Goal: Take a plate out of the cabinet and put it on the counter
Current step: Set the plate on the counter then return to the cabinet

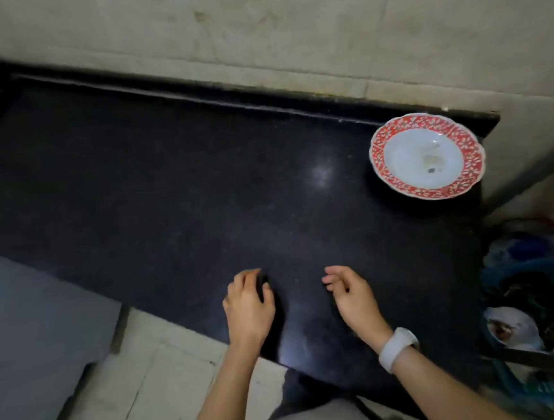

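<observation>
The plate [427, 156] lies at the counter's [165, 172] far right corner, so the 2 hands, left hand [249, 307] and right hand [353, 295] (both loosely curled, holding nothing), should withdraw without touching it.

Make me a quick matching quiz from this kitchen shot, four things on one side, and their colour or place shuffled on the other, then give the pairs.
Things:
1. plate
2. counter
3. wristband
4. left hand

Descriptions:
A. plain white, on the right wrist
B. black, speckled, glossy
C. red patterned rim, at the counter's far right corner
D. empty, fingers curled, near the counter's front edge

Pairs: 1-C, 2-B, 3-A, 4-D
</observation>
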### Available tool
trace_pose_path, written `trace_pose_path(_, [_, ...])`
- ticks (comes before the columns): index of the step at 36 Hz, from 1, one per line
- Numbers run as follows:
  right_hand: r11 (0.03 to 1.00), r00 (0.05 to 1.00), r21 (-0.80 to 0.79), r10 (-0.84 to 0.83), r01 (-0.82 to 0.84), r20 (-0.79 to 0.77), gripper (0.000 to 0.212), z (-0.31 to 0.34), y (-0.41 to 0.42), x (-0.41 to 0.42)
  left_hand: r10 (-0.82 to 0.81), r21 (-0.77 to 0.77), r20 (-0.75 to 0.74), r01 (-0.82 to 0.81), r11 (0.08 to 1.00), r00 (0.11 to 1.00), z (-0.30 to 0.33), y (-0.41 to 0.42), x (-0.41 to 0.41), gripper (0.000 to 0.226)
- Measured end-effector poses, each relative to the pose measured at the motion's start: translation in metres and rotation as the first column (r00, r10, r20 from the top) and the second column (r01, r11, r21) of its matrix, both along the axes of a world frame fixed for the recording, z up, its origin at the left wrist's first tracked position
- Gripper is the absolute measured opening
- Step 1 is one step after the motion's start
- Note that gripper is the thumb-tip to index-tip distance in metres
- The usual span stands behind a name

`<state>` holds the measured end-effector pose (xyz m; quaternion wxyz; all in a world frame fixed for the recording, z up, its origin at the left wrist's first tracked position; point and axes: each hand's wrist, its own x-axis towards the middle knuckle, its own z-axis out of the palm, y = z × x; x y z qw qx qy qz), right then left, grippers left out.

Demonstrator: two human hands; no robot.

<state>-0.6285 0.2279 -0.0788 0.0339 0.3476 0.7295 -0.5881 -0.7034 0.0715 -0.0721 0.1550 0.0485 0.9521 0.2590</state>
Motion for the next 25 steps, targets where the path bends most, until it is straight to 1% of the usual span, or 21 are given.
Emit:
trace_pose_path(3, [0.978,0.978,0.008,0.208,-0.208,0.007,0.025,0.002,-0.047,0.002,0.092,0.002,-0.020,-0.092,0.996,0.996,-0.001,-0.054,0.023,0.029])
trace_pose_path(6, [0.928,0.930,0.066,0.367,-0.367,0.009,0.025,0.004,-0.097,0.000,0.163,0.019,-0.045,-0.162,0.987,0.986,0.000,-0.107,0.040,0.029])
trace_pose_path(9, [0.858,0.861,0.077,0.507,-0.508,0.035,0.026,0.005,-0.152,-0.004,0.262,0.001,-0.046,-0.262,0.965,0.964,-0.001,-0.165,0.050,0.035])
trace_pose_path(12, [0.772,0.779,0.113,0.624,-0.626,0.056,0.025,0.002,-0.212,-0.012,0.361,0.027,-0.037,-0.360,0.933,0.932,-0.003,-0.228,0.059,0.036])
trace_pose_path(18, [0.648,0.659,0.122,0.743,-0.752,0.116,0.027,-0.008,-0.342,-0.025,0.514,0.056,0.011,-0.514,0.856,0.858,-0.010,-0.375,0.075,0.037])
trace_pose_path(21, [0.574,0.587,0.128,0.798,-0.809,0.134,0.026,-0.012,-0.400,-0.031,0.573,0.027,0.022,-0.573,0.819,0.819,-0.013,-0.444,0.078,0.037])
trace_pose_path(25, [0.507,0.524,0.135,0.839,-0.851,0.149,0.026,-0.012,-0.467,-0.045,0.635,-0.003,0.036,-0.636,0.772,0.771,-0.013,-0.518,0.074,0.037])
